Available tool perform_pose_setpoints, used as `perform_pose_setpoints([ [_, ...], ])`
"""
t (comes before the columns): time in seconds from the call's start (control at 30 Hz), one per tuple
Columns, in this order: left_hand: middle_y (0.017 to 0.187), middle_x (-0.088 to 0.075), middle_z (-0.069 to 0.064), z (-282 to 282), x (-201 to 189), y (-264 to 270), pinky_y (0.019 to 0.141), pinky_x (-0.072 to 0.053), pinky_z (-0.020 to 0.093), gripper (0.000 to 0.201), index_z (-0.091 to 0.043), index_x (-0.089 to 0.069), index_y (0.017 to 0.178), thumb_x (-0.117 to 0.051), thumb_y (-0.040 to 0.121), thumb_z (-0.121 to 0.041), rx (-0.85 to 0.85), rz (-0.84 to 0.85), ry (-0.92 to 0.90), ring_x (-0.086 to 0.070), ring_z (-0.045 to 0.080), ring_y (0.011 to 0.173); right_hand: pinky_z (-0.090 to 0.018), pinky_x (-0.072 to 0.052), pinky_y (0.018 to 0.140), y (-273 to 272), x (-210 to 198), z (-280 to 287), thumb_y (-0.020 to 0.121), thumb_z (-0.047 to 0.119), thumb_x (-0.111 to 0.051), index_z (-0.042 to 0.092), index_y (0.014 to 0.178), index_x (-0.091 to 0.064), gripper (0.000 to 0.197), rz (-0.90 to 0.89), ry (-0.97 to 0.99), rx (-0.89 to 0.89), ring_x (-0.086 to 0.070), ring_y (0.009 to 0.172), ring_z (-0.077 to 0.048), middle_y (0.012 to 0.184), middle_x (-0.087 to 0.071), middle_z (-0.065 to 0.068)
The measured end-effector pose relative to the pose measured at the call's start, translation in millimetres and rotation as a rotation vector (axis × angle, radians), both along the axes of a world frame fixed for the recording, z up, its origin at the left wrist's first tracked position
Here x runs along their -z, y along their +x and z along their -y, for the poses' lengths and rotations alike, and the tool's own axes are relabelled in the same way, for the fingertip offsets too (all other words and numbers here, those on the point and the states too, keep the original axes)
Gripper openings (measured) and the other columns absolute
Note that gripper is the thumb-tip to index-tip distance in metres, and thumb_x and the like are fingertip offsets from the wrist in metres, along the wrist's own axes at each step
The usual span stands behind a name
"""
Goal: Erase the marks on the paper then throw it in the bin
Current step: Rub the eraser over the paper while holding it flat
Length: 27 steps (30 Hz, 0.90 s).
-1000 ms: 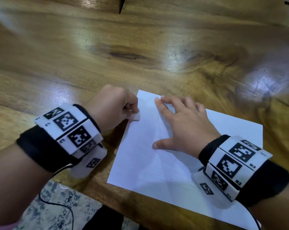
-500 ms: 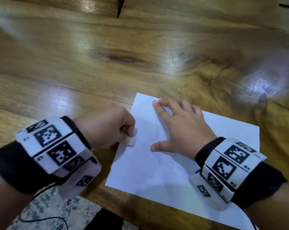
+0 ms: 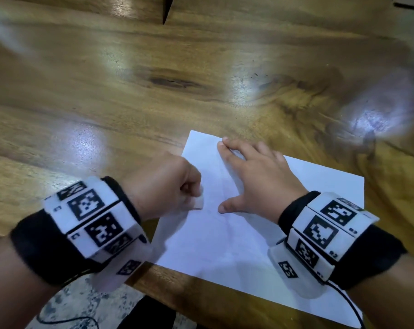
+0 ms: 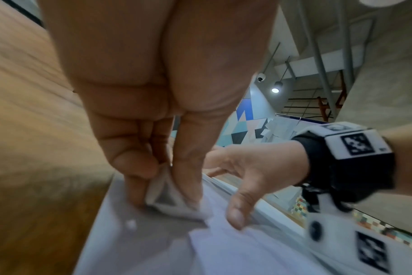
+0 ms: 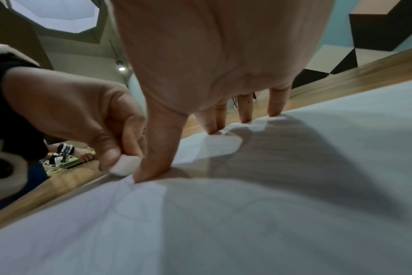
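Observation:
A white sheet of paper (image 3: 225, 245) lies near the front edge of the wooden table (image 3: 130, 91), with faint pencil lines (image 5: 120, 201) on it. My left hand (image 3: 168, 186) pinches a small white eraser (image 3: 199, 202) and holds it against the paper's left part; the eraser (image 4: 174, 201) sits between thumb and fingers, and shows as a white lump (image 5: 126, 165) in the right wrist view. My right hand (image 3: 258, 176) lies flat on the paper with fingers spread, pressing it down. Its thumb (image 5: 158, 160) is close beside the eraser.
The table's front edge (image 3: 201, 288) runs just below the paper, with patterned floor (image 3: 77, 302) beneath. A cable (image 3: 65, 320) hangs from the left wrist band. A small eraser crumb (image 4: 131, 224) lies on the sheet.
My left hand with the eraser has slid down the paper's left side toward me. The right hand has stayed flat on the sheet.

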<state>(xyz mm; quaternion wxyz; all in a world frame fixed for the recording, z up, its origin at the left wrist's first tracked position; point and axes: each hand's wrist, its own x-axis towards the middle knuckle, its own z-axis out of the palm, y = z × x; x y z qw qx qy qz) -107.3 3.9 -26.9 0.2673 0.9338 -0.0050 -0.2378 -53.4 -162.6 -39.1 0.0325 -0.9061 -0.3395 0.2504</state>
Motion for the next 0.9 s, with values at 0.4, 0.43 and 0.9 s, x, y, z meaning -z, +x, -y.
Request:
perform_pose_setpoints([
  [0.4,0.073,-0.069,0.0,1.6,-0.1,4.8,0.056,-0.037,0.011,0.013,-0.02,-0.063,0.064,-0.074,0.071,-0.023,-0.029,0.027,0.015,-0.059,0.016,0.07,-0.033,-0.013,0.109,0.0,1.0,1.4,0.065,0.064,-0.067,0.029,0.149,0.0,0.112,0.01,0.014,-0.009,-0.012,0.134,-0.014,0.154,-0.004,0.017],
  [0.43,0.073,-0.069,0.0,1.3,-0.6,11.9,0.055,-0.037,0.015,0.01,-0.019,-0.064,0.068,-0.073,0.072,-0.022,-0.055,0.055,0.025,-0.06,0.016,0.071,-0.033,-0.013,0.109,0.0,0.9,1.3,0.065,0.064,-0.067,0.029,0.149,0.0,0.112,0.012,0.013,-0.011,-0.012,0.133,-0.014,0.154,-0.004,0.017],
  [0.9,0.073,-0.064,0.003,1.0,1.3,39.9,0.055,-0.029,0.017,0.007,-0.012,-0.071,0.082,-0.068,0.076,-0.014,-0.175,0.234,0.071,-0.057,0.018,0.074,-0.034,-0.012,0.11,0.5,1.6,1.2,0.065,0.064,-0.067,0.031,0.149,-0.001,0.112,0.015,0.014,0.001,-0.012,0.134,-0.014,0.153,-0.005,0.018],
])
